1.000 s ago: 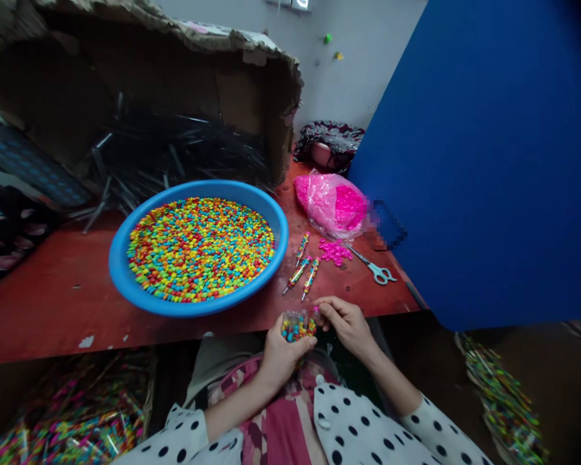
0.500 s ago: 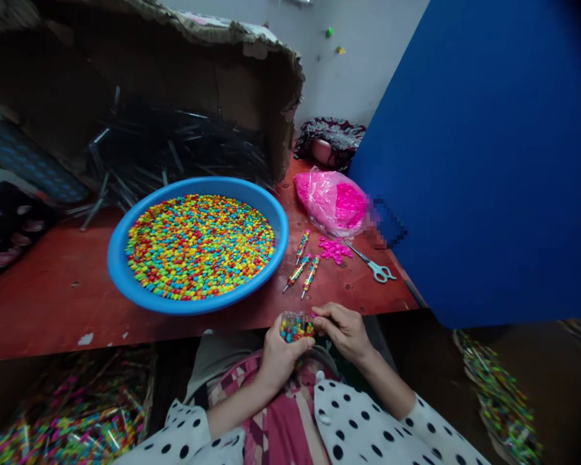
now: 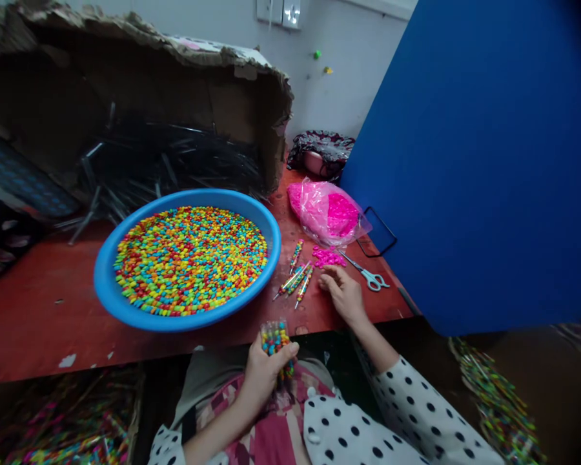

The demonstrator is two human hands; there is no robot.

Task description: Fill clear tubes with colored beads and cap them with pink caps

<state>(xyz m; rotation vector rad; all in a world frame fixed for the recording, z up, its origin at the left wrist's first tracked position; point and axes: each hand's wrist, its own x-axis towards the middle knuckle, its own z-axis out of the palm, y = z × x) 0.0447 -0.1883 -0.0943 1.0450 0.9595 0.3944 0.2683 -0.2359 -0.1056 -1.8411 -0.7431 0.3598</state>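
My left hand (image 3: pixel 264 371) is closed around a bundle of clear tubes (image 3: pixel 275 336) filled with coloured candies, held upright over my lap with their tops showing. My right hand (image 3: pixel 343 294) hovers at the table's near right, palm down, its fingers loosely bent and apart with nothing visible in them. Just beyond its fingertips lies a small heap of pink caps (image 3: pixel 328 257). To its left, several filled candy tubes (image 3: pixel 304 287) with pointed tips rest on the table. Scissors (image 3: pixel 368 274) with pale handles lie to the right of the caps.
A blue basin (image 3: pixel 186 323) full of coloured candies stands on the red table (image 3: pixel 43 303). Behind it, a torn cardboard box (image 3: pixel 242 97) holds clear empty tubes. A bag of pink caps (image 3: pixel 326 210) sits farther back. A blue panel (image 3: pixel 484 168) bounds the right side.
My right hand has left the bundle and moved forward and right to the caps. Another filled tube now lies with those on the table. My left hand still grips the bundle. The view has shifted slightly.
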